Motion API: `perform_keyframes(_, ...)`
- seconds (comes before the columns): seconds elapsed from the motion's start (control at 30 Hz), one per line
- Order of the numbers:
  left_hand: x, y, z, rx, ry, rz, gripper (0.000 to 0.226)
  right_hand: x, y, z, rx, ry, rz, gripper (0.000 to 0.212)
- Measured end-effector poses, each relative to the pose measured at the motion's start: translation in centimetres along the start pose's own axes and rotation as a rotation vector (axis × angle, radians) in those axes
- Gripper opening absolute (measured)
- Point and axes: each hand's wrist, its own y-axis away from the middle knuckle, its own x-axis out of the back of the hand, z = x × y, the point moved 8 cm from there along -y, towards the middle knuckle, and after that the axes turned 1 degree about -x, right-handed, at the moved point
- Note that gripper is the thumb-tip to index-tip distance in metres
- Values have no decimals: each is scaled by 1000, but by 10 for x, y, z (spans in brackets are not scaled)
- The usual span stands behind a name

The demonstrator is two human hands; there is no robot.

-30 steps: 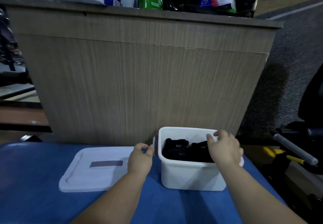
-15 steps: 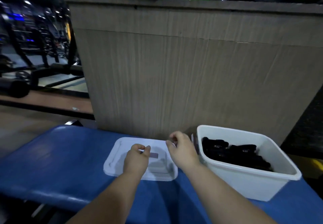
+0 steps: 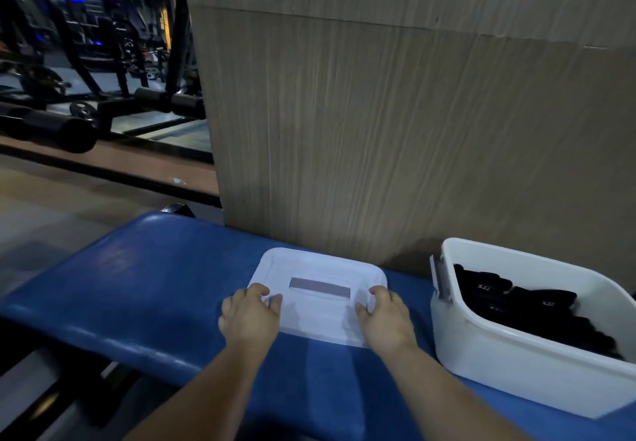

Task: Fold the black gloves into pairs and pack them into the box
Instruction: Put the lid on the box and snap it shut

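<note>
Blue bench (image 3: 137,285); wooden counter (image 3: 395,130); gym racks (image 3: 96,62)

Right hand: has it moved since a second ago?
Yes. The right hand has left the box rim and gone left; it now grips the right edge of the lid.

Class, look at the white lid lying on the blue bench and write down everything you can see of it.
The white lid is a rounded rectangle, seemingly plastic, with a raised rim and a grey rectangular label at its centre. It lies on the blue bench, left of the open white box and apart from it. The left hand grips its left edge and the right hand its right edge, thumbs on top.
</note>
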Motion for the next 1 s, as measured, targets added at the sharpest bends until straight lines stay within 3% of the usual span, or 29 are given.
perform_keyframes(0.23,0,-16,-20,-58,-41,95,45,-14,1,25,-82,120,121,69)
perform_keyframes(0.47,-7,-17,-17,-84,-44,109,47,-20,-3,25,-65,82,51,70)
perform_keyframes(0.67,-2,-15,-17,-69,22,118,44,-14,0,20,-63,-46,80,65)
perform_keyframes(1.0,14,-3,-12,77,398,97,49,-7,13,6,-56,-394,79,64)
